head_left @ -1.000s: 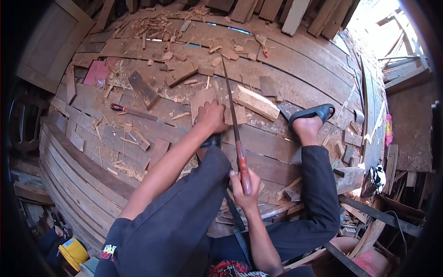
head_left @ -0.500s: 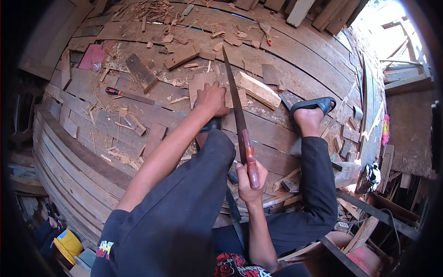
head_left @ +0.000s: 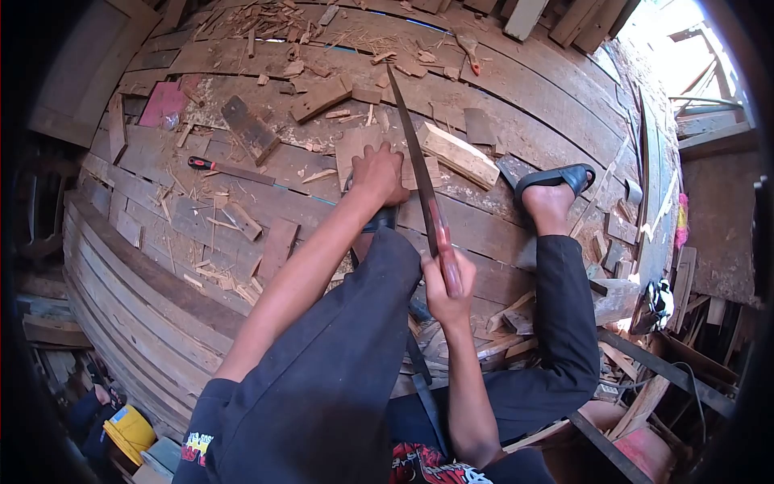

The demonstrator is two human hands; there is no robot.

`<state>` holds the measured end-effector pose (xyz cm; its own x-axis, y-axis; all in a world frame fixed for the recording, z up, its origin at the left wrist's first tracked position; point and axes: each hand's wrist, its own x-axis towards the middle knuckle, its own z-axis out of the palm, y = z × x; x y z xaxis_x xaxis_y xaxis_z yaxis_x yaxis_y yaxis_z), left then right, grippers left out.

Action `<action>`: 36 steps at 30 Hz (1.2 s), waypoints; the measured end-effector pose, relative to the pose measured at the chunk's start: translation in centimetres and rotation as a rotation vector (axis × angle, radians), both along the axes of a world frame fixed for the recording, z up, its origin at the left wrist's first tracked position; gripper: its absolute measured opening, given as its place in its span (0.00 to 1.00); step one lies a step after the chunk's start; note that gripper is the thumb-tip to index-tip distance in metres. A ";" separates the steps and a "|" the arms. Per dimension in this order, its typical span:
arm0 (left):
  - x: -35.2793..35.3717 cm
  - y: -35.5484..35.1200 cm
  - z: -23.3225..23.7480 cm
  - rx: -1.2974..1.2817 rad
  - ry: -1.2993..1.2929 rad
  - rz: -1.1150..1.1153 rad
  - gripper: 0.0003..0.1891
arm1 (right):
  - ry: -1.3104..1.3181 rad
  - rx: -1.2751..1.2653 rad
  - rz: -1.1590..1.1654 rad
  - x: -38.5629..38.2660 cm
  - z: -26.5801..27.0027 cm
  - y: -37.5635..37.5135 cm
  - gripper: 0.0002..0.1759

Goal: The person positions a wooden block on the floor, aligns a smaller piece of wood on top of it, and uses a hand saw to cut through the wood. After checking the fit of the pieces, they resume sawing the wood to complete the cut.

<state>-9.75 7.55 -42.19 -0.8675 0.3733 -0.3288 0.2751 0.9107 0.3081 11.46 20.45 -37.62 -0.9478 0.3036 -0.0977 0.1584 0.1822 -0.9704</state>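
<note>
My right hand (head_left: 449,286) is closed round the reddish-brown handle of a handsaw (head_left: 417,153), whose long, narrow blade points up and away. My left hand (head_left: 379,176) presses down with spread fingers on a flat wooden board (head_left: 352,148) by my sandalled foot. The blade passes just right of my left hand and over the board's right part. Whether its teeth touch the wood I cannot tell. A pale squared block (head_left: 459,157) lies to the right of the blade.
A file with a red and black handle (head_left: 234,171), wood offcuts (head_left: 249,129) and a brush (head_left: 468,50) lie on the plank floor. Stacked boards (head_left: 137,298) curve along the left. Beside them, at lower left, is a yellow container (head_left: 130,433).
My right hand has moved up and slightly right with the saw, and the handle is farther forward. My left hand stays on the board.
</note>
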 end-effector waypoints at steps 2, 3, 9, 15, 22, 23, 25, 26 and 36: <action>0.1 0.2 0.1 0.006 -0.004 0.000 0.33 | 0.007 0.056 0.028 3.4 0.7 0.8 0.09; -0.1 0.1 0.1 0.003 -0.008 -0.007 0.33 | -0.034 0.062 0.030 5.4 1.9 1.1 0.09; 0.0 0.0 -0.6 0.007 0.021 -0.013 0.33 | -0.071 0.061 0.040 4.7 3.0 0.4 0.10; 0.1 0.2 -0.1 -0.015 0.000 -0.003 0.36 | 0.009 0.065 0.030 -2.5 -0.7 -1.3 0.13; 1.2 0.8 -0.7 -0.047 0.065 -0.187 0.35 | -0.028 -0.055 -0.064 0.5 0.0 -0.2 0.16; 0.9 0.8 -0.4 -0.017 0.071 -0.178 0.36 | -0.034 -0.057 -0.074 -0.5 0.3 -0.4 0.16; 1.6 0.6 -0.4 0.043 0.141 -0.139 0.36 | -0.005 -0.063 -0.079 -1.2 0.1 -0.7 0.16; 1.7 0.5 -0.5 0.071 0.175 -0.126 0.36 | -0.003 -0.054 -0.065 -1.3 -0.4 -0.8 0.16; 1.0 1.4 0.8 -0.073 0.056 -0.027 0.29 | 0.011 -0.069 -0.073 -1.6 -0.1 -1.1 0.15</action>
<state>-8.79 8.91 -41.34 -0.8752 0.3739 -0.3070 0.3153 0.9221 0.2243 9.90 19.38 -37.72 -0.9243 0.3652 -0.1105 0.1583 0.1034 -0.9820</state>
